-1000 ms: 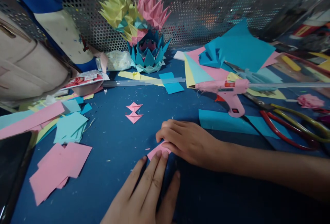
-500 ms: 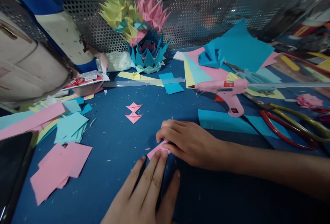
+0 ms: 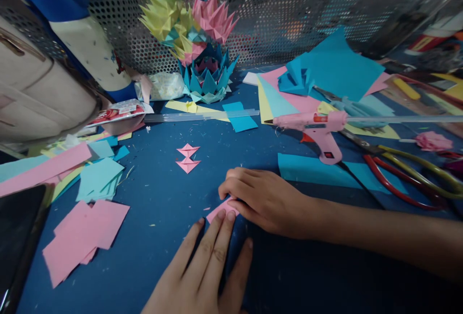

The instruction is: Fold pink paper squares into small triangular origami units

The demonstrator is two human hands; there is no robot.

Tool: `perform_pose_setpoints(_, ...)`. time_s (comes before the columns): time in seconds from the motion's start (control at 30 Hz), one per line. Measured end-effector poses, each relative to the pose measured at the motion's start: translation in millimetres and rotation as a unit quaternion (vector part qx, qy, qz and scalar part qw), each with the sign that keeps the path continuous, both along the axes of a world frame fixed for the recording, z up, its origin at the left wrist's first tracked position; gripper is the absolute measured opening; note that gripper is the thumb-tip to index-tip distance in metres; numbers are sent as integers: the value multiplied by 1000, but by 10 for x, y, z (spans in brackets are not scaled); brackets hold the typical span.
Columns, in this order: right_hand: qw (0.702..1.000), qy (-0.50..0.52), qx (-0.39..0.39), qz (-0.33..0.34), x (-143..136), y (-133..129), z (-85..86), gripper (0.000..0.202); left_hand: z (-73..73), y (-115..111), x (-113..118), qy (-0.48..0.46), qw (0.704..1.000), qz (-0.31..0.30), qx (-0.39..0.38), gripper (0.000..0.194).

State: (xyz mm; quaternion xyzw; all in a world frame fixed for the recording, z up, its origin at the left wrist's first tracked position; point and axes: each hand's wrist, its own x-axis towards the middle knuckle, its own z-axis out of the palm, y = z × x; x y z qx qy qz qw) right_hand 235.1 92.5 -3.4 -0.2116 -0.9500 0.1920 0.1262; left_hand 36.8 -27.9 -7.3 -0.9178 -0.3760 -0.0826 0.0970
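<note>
1. Very little is changing: over the last second both hands are keeping to the same spot, and the pink piece [image 3: 217,210] is showing no clear shift beneath them.
2. The pink piece is lying on the table [image 3: 152,266], partly hidden, with its visible part running between the left fingertips and the right thumb.
3. The left hand [image 3: 202,266] is reaching up from the bottom edge and spreading its fingers. Two fingertips, set close together, are pressing on the piece; another finger is standing apart to the left, and the thumb is extending wide to the right, clear of the paper.
4. The right hand [image 3: 265,203] is curling its fingers inward, its thumb resting at the piece's upper right. Whether it is pinching the paper or only pressing it, I cannot tell.
5. This stillness is suggesting, as a judgement, that the hands are steadying or flattening the paper, with the work remaining at one stage.
6. Two folded pink pieces [image 3: 188,165] are sitting beyond the hands, point toward point, and are keeping their places.
7. The pink squares [image 3: 75,241] are lying overlapped to the left, well apart from both hands.
8. The glue gun [image 3: 320,123] is resting beyond the right hand, untouched, with a blue strip [image 3: 307,169] lying nearer the forearm.
</note>
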Motion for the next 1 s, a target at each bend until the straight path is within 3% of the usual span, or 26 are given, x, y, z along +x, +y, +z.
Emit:
perform_pose_setpoints(0.2, 1000, 2, 3, 1, 0, 1, -8, 17, 51, -21, 12, 32, 999, 8, -8, 61)
perform_pose_setpoints(0.63, 1000, -3, 12, -4, -7, -2, -21, 16, 16, -33, 26, 20, 999, 18, -17, 64)
perform_pose_setpoints(0.83, 1000, -4, 17, -1, -7, 4, -34, 16, 50, 7, -26, 67, 998, -20, 1, 63)
perform_pose_setpoints(1.0, 1000, -20, 16, -5, -20, 3, -17, 15, 9, 75, -28, 12, 999, -43, 6, 62)
